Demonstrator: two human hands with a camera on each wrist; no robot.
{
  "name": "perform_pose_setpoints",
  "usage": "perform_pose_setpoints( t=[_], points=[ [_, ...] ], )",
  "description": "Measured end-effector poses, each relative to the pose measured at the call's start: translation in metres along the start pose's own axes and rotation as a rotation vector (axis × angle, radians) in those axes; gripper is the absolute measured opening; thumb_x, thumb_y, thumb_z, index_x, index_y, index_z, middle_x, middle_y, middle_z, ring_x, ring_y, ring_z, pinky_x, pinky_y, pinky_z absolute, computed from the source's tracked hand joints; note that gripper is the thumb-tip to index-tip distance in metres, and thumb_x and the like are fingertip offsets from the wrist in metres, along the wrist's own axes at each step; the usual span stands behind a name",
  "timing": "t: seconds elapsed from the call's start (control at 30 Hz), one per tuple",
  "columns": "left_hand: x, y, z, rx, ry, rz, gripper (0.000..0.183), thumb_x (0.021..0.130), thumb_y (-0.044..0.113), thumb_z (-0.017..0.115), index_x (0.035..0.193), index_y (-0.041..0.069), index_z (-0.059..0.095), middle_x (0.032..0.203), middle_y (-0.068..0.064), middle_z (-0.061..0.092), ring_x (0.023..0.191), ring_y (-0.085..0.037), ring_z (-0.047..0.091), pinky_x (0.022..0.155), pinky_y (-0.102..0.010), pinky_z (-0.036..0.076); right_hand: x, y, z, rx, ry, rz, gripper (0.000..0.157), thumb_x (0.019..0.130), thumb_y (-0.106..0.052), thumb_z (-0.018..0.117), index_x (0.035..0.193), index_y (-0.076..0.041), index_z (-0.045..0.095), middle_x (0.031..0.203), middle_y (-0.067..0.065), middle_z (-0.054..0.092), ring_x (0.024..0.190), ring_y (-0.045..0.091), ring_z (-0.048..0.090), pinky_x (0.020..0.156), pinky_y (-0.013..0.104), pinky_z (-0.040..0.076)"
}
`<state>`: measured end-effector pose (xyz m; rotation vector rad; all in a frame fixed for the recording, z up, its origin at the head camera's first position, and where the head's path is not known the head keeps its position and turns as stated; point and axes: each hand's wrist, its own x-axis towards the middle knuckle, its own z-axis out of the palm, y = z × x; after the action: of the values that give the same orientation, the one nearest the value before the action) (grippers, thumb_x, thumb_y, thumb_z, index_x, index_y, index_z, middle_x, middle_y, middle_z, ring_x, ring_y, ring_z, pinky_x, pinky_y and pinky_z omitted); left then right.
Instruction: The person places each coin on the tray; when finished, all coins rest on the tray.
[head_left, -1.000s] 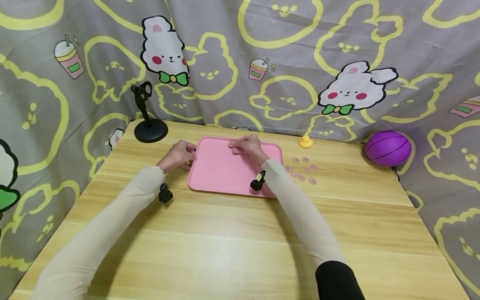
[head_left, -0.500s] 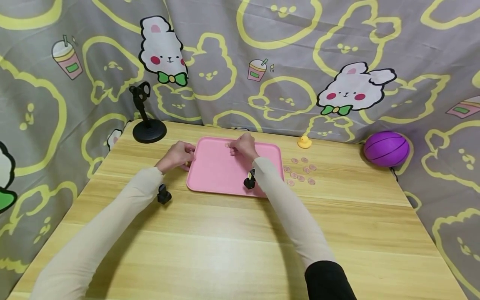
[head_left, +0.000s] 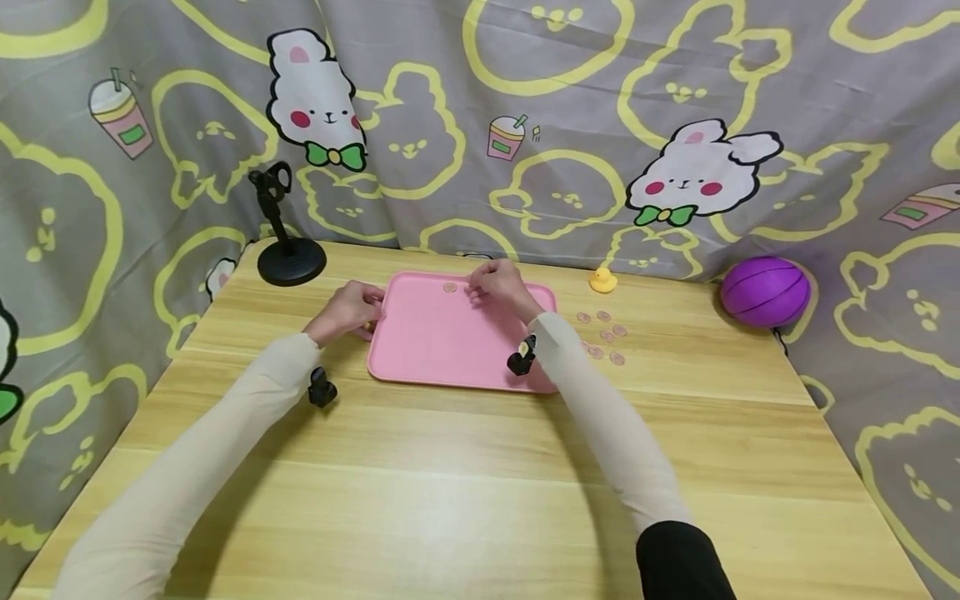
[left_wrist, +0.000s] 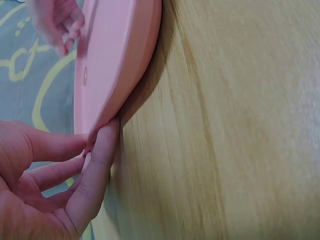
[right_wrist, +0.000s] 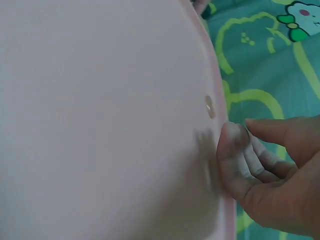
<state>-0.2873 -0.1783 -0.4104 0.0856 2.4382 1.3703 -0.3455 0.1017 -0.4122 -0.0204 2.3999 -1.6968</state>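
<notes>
My left hand pinches the left rim of a pink tray, thumb above and fingers beneath, as the left wrist view shows. A small round coin lies flat inside the tray near its far rim. Just right of that coin, over the far part of the tray, hovers my right hand. Its thumb and bent fingers stand apart with nothing between them in the right wrist view, and the coin is close by. More coins are scattered on the table beyond the tray's right side.
A yellow toy duck stands at the table's back. To its right sits a purple ball. A black stand occupies the back left corner. Patterned cloth hangs behind and beside the wooden table.
My right hand has let go of the coin on the tray and drawn away to the right. The left hand keeps its hold on the rim.
</notes>
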Motion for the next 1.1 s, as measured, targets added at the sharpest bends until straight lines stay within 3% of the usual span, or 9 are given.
perform_pose_setpoints(
  t=[0.13,0.47,0.73,1.1],
  points=[
    [0.0,-0.001,0.0,-0.002,-0.004,-0.004,0.049,0.099,-0.003,0.055,0.147,-0.011,0.052,0.109,-0.022,0.061,0.078,-0.017,0.062,0.062,-0.027,0.064,-0.007,-0.001,-0.018,-0.03,-0.011,-0.024,0.019,0.1,-0.003,0.063,0.109,0.012,0.072,0.114,0.029,0.074,0.073,0.022,0.073,0.078,0.039,0.067],
    [0.0,0.002,-0.001,0.003,-0.004,-0.015,0.05,0.098,-0.003,0.054,0.147,-0.011,0.051,0.112,-0.023,0.061,0.079,-0.017,0.063,0.062,-0.027,0.064,-0.027,0.006,-0.067,-0.133,-0.009,-0.08,0.02,0.1,-0.004,0.064,0.112,0.012,0.067,0.114,0.029,0.071,0.097,0.039,0.071,0.092,0.053,0.063],
    [0.0,0.001,-0.001,0.002,-0.004,-0.011,0.048,0.099,-0.003,0.055,0.147,-0.011,0.052,0.11,-0.022,0.061,0.077,-0.016,0.063,0.064,-0.028,0.064,-0.043,0.024,-0.109,-0.199,0.002,-0.072,0.023,0.102,-0.006,0.066,0.115,0.012,0.067,0.11,0.03,0.071,0.081,0.021,0.072,0.08,0.038,0.066],
    [-0.001,0.001,0.0,0.025,0.004,-0.002,0.049,0.098,-0.003,0.054,0.146,-0.01,0.053,0.108,-0.022,0.061,0.08,-0.018,0.064,0.064,-0.03,0.065,-0.062,0.049,-0.157,-0.317,0.043,-0.079,0.021,0.104,-0.006,0.062,0.115,0.012,0.065,0.108,0.029,0.067,0.08,0.023,0.071,0.077,0.039,0.067]
  ],
)
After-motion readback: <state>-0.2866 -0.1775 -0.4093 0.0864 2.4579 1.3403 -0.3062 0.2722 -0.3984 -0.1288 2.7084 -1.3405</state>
